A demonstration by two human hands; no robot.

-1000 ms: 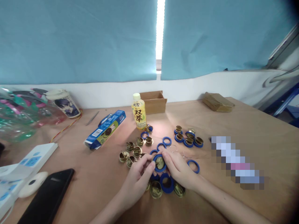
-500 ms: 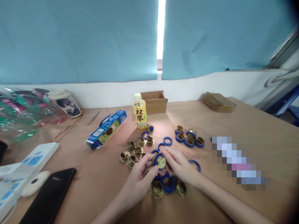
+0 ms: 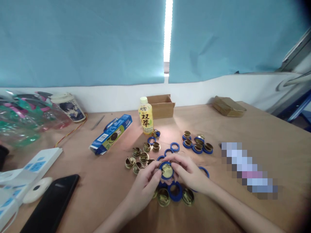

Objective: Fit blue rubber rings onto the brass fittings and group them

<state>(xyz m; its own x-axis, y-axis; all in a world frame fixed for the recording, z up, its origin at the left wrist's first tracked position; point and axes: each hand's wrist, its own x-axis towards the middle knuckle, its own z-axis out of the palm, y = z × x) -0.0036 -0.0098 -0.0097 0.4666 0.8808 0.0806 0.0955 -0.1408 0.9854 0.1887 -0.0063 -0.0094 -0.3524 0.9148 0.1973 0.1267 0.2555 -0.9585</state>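
Single view, head-worn, looking forward and down from above the near side of the brown wooden worktop [image 3: 109, 181]. Left hand [image 3: 145, 181] and right hand [image 3: 193, 173] are close to the camera, forearms running in from the near side, cut off there. Round brass-coloured metal piece in a blue ring [image 3: 167, 171] falls near mid-view, left to right. Wide coverage: far side reaches the white wall [image 3: 116, 98] and blue fabric curtain [image 3: 85, 42], facing the lens. Near left, flat black phone [image 3: 52, 204] is cropped. Worktop's right edge slants in view; picture darkens at the far right corner.
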